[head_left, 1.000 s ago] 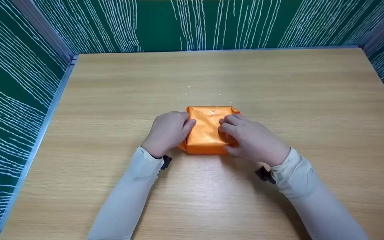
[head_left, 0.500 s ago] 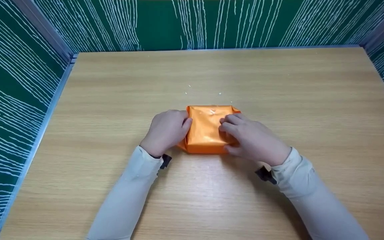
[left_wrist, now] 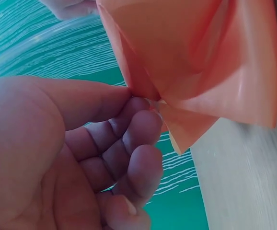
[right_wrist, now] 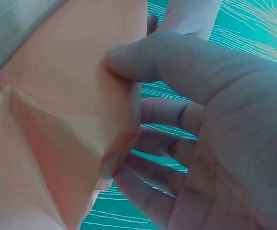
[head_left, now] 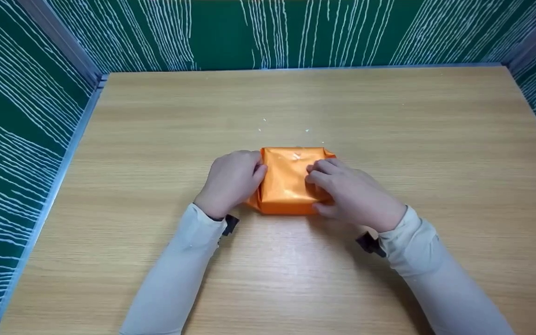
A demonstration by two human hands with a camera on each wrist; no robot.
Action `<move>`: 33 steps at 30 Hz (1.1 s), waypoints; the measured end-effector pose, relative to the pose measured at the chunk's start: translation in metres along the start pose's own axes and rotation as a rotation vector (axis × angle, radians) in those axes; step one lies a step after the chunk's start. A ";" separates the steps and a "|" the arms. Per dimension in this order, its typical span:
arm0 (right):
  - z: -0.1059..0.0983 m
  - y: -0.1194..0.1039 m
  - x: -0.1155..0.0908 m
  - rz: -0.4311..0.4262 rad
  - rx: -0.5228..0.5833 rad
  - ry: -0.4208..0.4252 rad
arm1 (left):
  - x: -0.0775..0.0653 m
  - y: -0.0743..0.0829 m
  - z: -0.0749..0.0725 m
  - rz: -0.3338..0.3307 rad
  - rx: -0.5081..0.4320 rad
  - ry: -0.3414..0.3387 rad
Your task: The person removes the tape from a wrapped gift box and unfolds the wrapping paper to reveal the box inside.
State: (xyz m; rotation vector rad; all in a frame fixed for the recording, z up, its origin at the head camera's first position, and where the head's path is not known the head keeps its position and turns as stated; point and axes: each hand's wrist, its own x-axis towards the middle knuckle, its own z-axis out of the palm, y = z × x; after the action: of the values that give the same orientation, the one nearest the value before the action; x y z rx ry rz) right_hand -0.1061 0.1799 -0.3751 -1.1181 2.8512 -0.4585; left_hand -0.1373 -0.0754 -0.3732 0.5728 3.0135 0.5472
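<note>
A boxy package [head_left: 291, 179] in shiny orange wrapping paper lies on the table, with folded flaps at both ends. My left hand [head_left: 233, 179] is at its left end. In the left wrist view, that thumb [left_wrist: 100, 100] and forefinger pinch a corner of the wrapping paper [left_wrist: 191, 86], and a pointed flap [left_wrist: 189, 132] sticks out just beyond the fingertips. My right hand [head_left: 351, 190] holds the package's right end, fingers over the top and thumb against the near side. The right wrist view has the thumb [right_wrist: 133, 60] pressing the paper, which is creased and loose at this end.
Small white scraps [head_left: 307, 130] lie on the wooden table [head_left: 296, 279] beyond the package. Green panels with white streaks [head_left: 221, 37] stand along the back and sides. A dark strap piece [head_left: 371, 244] shows at the right wrist, another [head_left: 231, 224] at the left.
My left thumb has slid off the package's top to its left edge, and the left hand has shifted slightly left and away. The right hand and the package stay nearly still.
</note>
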 end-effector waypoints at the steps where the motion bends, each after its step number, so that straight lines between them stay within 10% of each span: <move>1: 0.000 0.000 0.000 0.000 0.000 -0.001 | 0.000 0.000 -0.001 -0.001 -0.001 0.000; 33: -0.002 -0.001 0.000 -0.018 -0.001 0.016 | -0.001 0.003 -0.008 0.011 -0.032 0.002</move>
State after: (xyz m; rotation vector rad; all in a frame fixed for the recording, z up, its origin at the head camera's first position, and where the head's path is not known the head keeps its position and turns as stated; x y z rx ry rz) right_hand -0.1061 0.1795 -0.3725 -1.1465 2.8574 -0.4694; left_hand -0.1357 -0.0759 -0.3649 0.5872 2.9994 0.5961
